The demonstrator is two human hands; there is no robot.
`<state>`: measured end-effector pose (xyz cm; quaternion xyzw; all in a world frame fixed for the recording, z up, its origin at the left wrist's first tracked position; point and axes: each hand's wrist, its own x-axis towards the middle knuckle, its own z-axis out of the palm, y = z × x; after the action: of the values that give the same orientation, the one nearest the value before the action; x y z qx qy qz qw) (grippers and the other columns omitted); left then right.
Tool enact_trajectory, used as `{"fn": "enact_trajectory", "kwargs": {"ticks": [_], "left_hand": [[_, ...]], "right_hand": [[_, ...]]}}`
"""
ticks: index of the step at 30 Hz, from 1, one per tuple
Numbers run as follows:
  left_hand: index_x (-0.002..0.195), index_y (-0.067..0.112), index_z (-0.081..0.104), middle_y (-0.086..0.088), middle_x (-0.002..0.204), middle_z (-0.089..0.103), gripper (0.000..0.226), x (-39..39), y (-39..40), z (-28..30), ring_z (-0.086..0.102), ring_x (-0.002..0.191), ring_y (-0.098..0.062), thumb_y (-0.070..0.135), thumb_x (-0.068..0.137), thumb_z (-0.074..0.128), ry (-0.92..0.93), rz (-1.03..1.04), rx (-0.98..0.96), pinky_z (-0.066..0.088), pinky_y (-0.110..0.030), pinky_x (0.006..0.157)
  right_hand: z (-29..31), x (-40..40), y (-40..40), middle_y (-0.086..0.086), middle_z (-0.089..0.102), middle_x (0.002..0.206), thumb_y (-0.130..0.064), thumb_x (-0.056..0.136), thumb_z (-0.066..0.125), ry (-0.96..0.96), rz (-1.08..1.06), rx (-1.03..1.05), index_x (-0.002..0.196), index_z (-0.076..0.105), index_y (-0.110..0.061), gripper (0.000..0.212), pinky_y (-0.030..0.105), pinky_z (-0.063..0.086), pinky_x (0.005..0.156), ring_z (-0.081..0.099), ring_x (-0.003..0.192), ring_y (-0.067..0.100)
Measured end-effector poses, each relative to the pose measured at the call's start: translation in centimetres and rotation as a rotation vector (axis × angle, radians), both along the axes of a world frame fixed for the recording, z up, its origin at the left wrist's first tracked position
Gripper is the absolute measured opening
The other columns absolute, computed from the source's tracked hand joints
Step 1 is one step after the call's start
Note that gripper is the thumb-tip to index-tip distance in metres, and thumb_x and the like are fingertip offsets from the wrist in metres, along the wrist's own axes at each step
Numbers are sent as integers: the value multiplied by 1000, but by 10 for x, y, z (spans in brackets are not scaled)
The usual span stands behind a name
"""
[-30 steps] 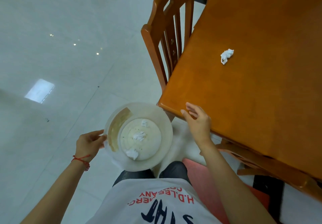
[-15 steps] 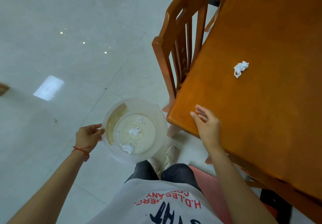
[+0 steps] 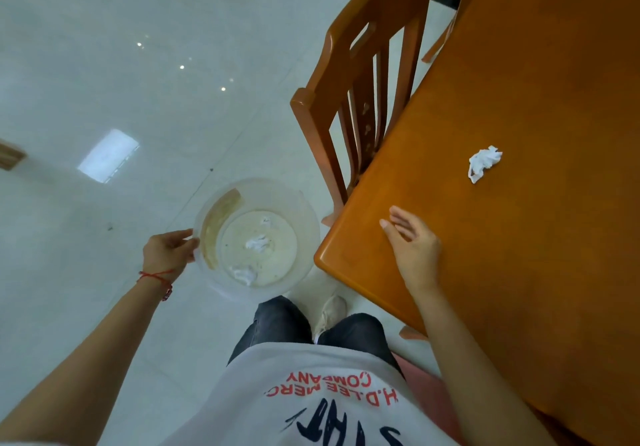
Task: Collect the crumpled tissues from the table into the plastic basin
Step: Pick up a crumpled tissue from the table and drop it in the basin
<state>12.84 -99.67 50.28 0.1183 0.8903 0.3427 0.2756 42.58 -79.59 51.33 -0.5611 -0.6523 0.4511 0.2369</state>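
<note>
White tissue lies crumpled on the table, right of centre, well apart from the right hand, whose fingers are loosely spread over the table's corner, holding nothing. Left hand pinches the rim of the basin, held off the table at centre frame with three wads inside. Held by one edge, the basin could tip during the reach and spill them.
</note>
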Motion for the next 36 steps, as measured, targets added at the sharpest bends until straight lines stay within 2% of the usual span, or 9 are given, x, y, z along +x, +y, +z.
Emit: {"fn": "enact_trajectory", "kwargs": {"ticks": [2,5,10,13,19,23,28,32,36], "left_hand": [[112,-5,61,-25,100,67,31,2,10,1,52,40,15,5,83,59,2,-6,-7,49,-9,68],[112,-6,61,-24,98,66,30,0,23,1,53,40,13,3,83,58,3,-39,-4,42,3,62],[111,-2,63,-25,98,68,29,-2,40,6,60,50,1,5,83,58,-24,-104,-52,47,-26,84],[110,-3,63,-28,99,68,28,-4,49,6,63,73,-22,4,83,58,-26,-134,-64,45,-29,87],[111,-2,62,-28,100,67,28,-6,64,3,62,76,-24,4,84,57,-54,-140,-69,46,-31,88],[112,-4,60,-29,103,66,29,-6,73,-1,61,54,-5,3,84,57,-67,-110,-37,47,-31,86],[112,-4,61,-29,103,66,29,-4,84,-1,54,41,14,3,84,57,-56,-88,-7,48,-25,81],[112,-4,60,-30,102,66,29,-3,87,1,54,41,14,4,84,57,-49,-94,-12,49,-22,80],[112,-4,60,-29,102,66,29,-3,87,0,54,42,14,4,84,57,-57,-91,-25,45,-31,86]], "right_hand": [[-1,1,7,8,63,120,-20,83,65,-6,-2,1,119,57,-14,38,37,55,86,59,105,15],[-2,1,17,9,63,120,-18,83,65,-14,-12,24,119,57,-13,38,36,55,86,60,105,17],[-4,1,39,11,62,120,-16,83,64,-18,-60,76,120,56,-11,38,35,54,86,60,107,19],[-5,4,58,12,62,121,-17,84,63,-12,-105,99,121,55,-11,38,36,53,89,59,108,20],[-6,19,96,14,61,119,-15,84,63,7,-206,168,120,56,-8,38,26,49,88,59,107,22],[-10,30,118,14,61,120,-15,84,64,-22,-235,270,118,57,-8,35,3,43,79,57,107,21],[-12,35,145,15,62,117,-14,82,65,-53,-270,346,115,59,-6,34,6,42,80,58,105,24],[-10,34,158,17,61,118,-13,83,64,-75,-257,406,114,59,-3,33,25,44,86,57,109,28],[-8,36,169,20,61,118,-14,82,62,-76,-255,482,112,60,0,33,5,37,86,56,109,25]]}}
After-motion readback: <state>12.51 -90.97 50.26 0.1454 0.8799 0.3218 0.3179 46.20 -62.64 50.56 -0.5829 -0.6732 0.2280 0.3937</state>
